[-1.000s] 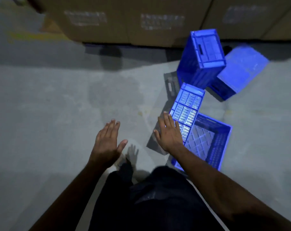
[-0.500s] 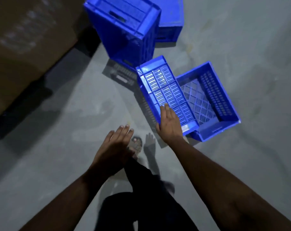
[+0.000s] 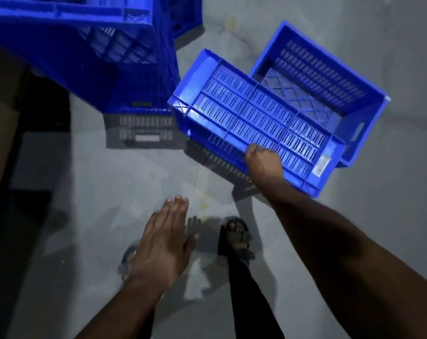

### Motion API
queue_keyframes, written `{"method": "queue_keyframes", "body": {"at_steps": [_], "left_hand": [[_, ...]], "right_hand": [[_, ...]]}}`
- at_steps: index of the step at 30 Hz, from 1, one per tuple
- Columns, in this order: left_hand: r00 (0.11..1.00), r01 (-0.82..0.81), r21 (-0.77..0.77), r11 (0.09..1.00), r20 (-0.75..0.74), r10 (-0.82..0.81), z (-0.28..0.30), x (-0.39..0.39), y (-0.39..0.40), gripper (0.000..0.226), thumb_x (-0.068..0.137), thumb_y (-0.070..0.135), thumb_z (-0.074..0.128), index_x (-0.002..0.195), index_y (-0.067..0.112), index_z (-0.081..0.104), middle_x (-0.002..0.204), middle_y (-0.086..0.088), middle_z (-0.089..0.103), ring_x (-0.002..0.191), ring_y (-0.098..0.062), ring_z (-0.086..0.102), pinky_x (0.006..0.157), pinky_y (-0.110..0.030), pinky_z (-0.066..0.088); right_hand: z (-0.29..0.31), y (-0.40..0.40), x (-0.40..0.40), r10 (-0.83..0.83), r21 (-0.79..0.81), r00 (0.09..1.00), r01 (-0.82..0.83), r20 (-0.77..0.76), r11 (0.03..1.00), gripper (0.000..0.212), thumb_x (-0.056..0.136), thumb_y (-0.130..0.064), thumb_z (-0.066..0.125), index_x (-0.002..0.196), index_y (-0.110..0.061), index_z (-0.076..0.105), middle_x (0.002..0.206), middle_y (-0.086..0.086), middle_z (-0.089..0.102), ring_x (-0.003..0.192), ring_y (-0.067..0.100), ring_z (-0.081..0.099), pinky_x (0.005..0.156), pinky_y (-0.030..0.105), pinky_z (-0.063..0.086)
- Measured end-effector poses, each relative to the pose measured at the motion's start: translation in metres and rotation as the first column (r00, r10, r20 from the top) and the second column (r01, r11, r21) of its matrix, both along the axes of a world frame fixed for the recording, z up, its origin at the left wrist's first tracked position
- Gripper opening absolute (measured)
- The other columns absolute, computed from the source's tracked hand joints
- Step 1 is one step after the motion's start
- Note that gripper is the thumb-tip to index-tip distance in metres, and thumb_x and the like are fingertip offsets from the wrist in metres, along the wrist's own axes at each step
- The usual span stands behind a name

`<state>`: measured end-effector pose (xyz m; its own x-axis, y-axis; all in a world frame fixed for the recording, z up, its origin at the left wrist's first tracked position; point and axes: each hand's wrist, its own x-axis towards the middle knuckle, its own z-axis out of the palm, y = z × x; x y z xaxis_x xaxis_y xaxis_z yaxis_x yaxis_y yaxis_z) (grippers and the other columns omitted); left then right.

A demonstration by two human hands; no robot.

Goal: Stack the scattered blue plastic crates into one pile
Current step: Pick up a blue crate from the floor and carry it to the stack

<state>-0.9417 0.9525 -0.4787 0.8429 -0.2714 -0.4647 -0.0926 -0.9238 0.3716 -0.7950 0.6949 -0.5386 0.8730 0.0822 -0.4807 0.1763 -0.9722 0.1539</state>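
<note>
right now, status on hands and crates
Right hand grips near wall of tilted crate. Left hand open, free. Tall crate close on left.

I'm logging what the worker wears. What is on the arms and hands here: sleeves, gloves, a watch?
Nothing shows on either. The left hand and right hand are gloveless, with no visible rings, and both forearms are sleeveless up to the frame edge, with no watch or band.
</note>
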Motion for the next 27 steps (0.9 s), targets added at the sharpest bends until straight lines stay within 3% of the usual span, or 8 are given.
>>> {"method": "queue_keyframes", "body": {"at_steps": [4, 7, 10, 15, 18, 21, 27], "left_hand": [[0.982, 0.188, 0.011, 0.982, -0.003, -0.188, 0.004, 0.022, 0.016, 0.081, 0.097, 0.047, 0.045, 0.159, 0.022, 0.0, 0.167, 0.003, 0.003, 0.153, -0.014, -0.003, 0.121, -0.028, -0.004], [0.954, 0.286, 0.024, 0.958, 0.086, -0.287, 0.011, 0.056, 0.007, 0.083, 0.092, 0.04, 0.057, 0.159, 0.017, 0.014, 0.166, -0.001, 0.014, 0.154, -0.019, 0.008, 0.12, -0.034, 0.006], [0.924, 0.341, 0.098, 0.935, 0.151, -0.352, -0.006, 0.084, -0.005, 0.082, 0.088, 0.04, 0.06, 0.156, 0.012, 0.025, 0.165, -0.006, 0.02, 0.153, -0.024, 0.015, 0.121, -0.043, 0.019], [0.86, 0.475, 0.27, 0.837, 0.06, -0.508, -0.066, 0.077, -0.001, 0.077, 0.093, 0.043, 0.049, 0.157, 0.012, 0.02, 0.166, -0.008, 0.012, 0.153, -0.028, 0.011, 0.121, -0.047, 0.011], [0.846, 0.504, 0.333, 0.797, -0.004, -0.533, -0.098, 0.052, 0.023, 0.075, 0.092, 0.04, 0.048, 0.157, 0.01, 0.024, 0.165, -0.009, 0.017, 0.152, -0.028, 0.015, 0.12, -0.049, 0.015], [0.871, 0.478, 0.359, 0.802, -0.075, -0.486, -0.119, 0.025, 0.05, 0.075, 0.09, 0.042, 0.038, 0.157, 0.01, 0.023, 0.165, -0.008, 0.019, 0.153, -0.028, 0.014, 0.12, -0.049, 0.015], [0.876, 0.478, 0.446, 0.757, -0.173, -0.451, -0.123, -0.014, 0.061, 0.071, 0.098, 0.04, 0.035, 0.159, 0.011, 0.011, 0.167, -0.006, 0.008, 0.154, -0.024, 0.002, 0.122, -0.046, 0.007]], "right_hand": [[0.019, -0.001, -0.028, -0.175, -0.037, 0.982, 0.178, 0.075, 0.983, 0.023, 0.082, 0.008, 0.053, 0.104, 0.003, 0.056, 0.087, 0.018, 0.068, 0.077, 0.035, 0.069, 0.06, 0.037, 0.046], [0.03, -0.003, -0.051, -0.238, -0.03, 0.968, 0.241, 0.081, 0.97, 0.023, 0.08, 0.007, 0.056, 0.102, 0.002, 0.057, 0.086, 0.02, 0.067, 0.076, 0.038, 0.068, 0.057, 0.037, 0.042], [0.026, -0.005, -0.071, -0.225, -0.043, 0.973, 0.226, 0.045, 0.973, 0.02, 0.086, -0.001, 0.052, 0.105, -0.003, 0.058, 0.096, 0.019, 0.07, 0.088, 0.037, 0.069, 0.065, 0.038, 0.05], [-0.024, -0.003, -0.099, -0.191, 0.007, 0.968, 0.195, -0.163, 0.981, 0.031, 0.093, -0.01, 0.048, 0.119, -0.01, 0.065, 0.115, 0.021, 0.066, 0.107, 0.04, 0.063, 0.084, 0.039, 0.051], [-0.064, -0.008, -0.123, -0.23, 0.047, 0.952, 0.244, -0.201, 0.969, 0.032, 0.094, -0.01, 0.048, 0.121, -0.009, 0.065, 0.118, 0.023, 0.064, 0.109, 0.041, 0.062, 0.087, 0.041, 0.051], [-0.092, -0.021, -0.134, -0.246, 0.1, 0.958, 0.262, -0.146, 0.96, 0.027, 0.094, -0.012, 0.051, 0.118, -0.008, 0.063, 0.113, 0.024, 0.064, 0.105, 0.042, 0.062, 0.084, 0.041, 0.05], [-0.102, -0.032, -0.132, -0.267, 0.256, 0.962, 0.271, -0.051, 0.928, 0.029, 0.086, -0.006, 0.056, 0.115, -0.004, 0.057, 0.106, 0.026, 0.065, 0.097, 0.044, 0.062, 0.077, 0.045, 0.049]]}}
